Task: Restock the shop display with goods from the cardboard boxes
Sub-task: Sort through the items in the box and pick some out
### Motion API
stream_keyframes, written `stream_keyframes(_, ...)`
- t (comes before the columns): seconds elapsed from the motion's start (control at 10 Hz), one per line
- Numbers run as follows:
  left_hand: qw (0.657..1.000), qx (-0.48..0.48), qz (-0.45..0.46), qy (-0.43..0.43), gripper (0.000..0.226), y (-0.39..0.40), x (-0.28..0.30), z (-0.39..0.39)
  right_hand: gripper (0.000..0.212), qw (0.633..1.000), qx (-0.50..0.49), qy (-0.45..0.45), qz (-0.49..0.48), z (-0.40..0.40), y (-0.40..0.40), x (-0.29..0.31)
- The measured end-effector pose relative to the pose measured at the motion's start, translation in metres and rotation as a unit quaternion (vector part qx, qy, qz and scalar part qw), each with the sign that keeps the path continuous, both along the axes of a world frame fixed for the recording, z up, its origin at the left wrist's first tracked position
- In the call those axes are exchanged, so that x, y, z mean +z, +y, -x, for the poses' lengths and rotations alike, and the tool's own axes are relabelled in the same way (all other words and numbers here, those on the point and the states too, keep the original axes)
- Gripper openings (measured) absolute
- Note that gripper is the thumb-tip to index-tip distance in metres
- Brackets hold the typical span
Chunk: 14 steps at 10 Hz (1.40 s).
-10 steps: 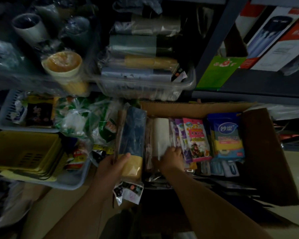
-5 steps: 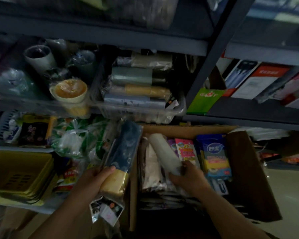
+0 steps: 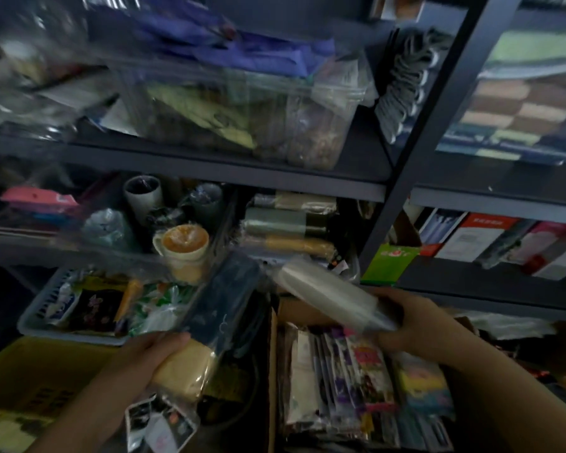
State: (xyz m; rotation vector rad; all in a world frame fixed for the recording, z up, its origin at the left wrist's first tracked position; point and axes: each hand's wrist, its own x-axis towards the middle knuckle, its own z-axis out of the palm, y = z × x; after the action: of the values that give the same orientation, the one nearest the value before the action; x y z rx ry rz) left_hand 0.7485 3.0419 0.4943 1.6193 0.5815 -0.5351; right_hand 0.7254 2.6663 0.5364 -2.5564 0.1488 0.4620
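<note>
Restock was partway: left hand (image 3: 151,353) gripped one dark-and-tan wrapped pack (image 3: 209,322) at 7 o'clock, and right hand (image 3: 415,318) curled round one pale wrapped roll (image 3: 330,299) at 4 o'clock, both lifted clear of the cardboard box (image 3: 272,371). Neither was shelved yet. The box at 5 o'clock held roughly six upright packets, while four similar rolls (image 3: 291,223) lay stacked in the shelf bin at centre.

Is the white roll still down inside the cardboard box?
No, the right hand holds the white roll up in the air above the cardboard box.

Wrapped rolls (image 3: 327,300) in both hands (image 3: 415,325)
</note>
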Motion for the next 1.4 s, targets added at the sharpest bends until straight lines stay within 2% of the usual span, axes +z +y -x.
stream_keyframes(0.1,0.998,0.050,0.010,-0.031,0.022,0.000,0.006,-0.010,0.078,0.998,0.013,-0.066,-0.002,-0.033,0.023,0.007)
stream_keyframes(0.2,0.997,0.060,0.015,-0.048,0.022,-0.005,0.012,-0.019,0.078,0.995,0.002,-0.099,-0.007,-0.075,0.047,0.006)
stream_keyframes(0.4,0.994,0.071,0.029,-0.071,0.025,-0.006,0.009,-0.031,0.079,0.997,-0.023,-0.075,0.003,-0.144,0.069,-0.012)
stream_keyframes(0.5,0.993,0.070,0.054,-0.076,0.021,-0.002,-0.002,-0.037,0.075,0.993,-0.014,-0.085,0.079,-0.167,0.066,-0.025)
stream_keyframes(0.6,0.994,0.078,0.045,-0.058,0.032,0.010,-0.022,-0.048,0.073,0.986,-0.001,-0.087,0.142,-0.182,0.061,-0.033)
stream_keyframes(0.7,0.995,0.088,0.037,-0.030,0.045,0.020,-0.045,-0.059,0.062,0.981,-0.003,-0.072,0.182,-0.191,0.057,-0.041)
stream_keyframes(0.8,0.995,0.088,0.040,-0.019,0.046,0.016,-0.055,-0.062,0.057,0.980,-0.028,-0.099,0.168,-0.194,0.059,-0.051)
stream_keyframes(0.9,0.994,0.068,0.083,-0.016,0.029,-0.008,-0.023,-0.053,0.055,0.973,-0.056,-0.174,0.144,-0.177,0.071,-0.051)
stream_keyframes(1.0,0.987,0.080,0.138,0.020,0.025,-0.030,-0.016,-0.050,0.046,0.976,-0.044,-0.211,-0.031,-0.138,0.094,-0.046)
stream_keyframes(1.1,0.970,0.082,0.227,0.012,0.036,-0.059,-0.013,-0.047,0.047,0.980,-0.010,-0.136,-0.148,-0.092,0.116,-0.039)
stream_keyframes(1.2,0.960,0.086,0.266,-0.006,0.033,-0.094,-0.009,-0.041,0.064,0.984,0.017,-0.081,-0.156,-0.068,0.122,-0.034)
stream_keyframes(1.3,0.953,0.068,0.294,-0.014,0.040,-0.116,-0.010,-0.045,0.079,0.993,0.053,-0.088,-0.055,-0.064,0.113,-0.030)
stream_keyframes(1.4,0.958,0.027,0.286,0.003,0.017,-0.122,-0.009,-0.055,0.089,0.987,0.080,-0.120,0.067,-0.072,0.098,-0.027)
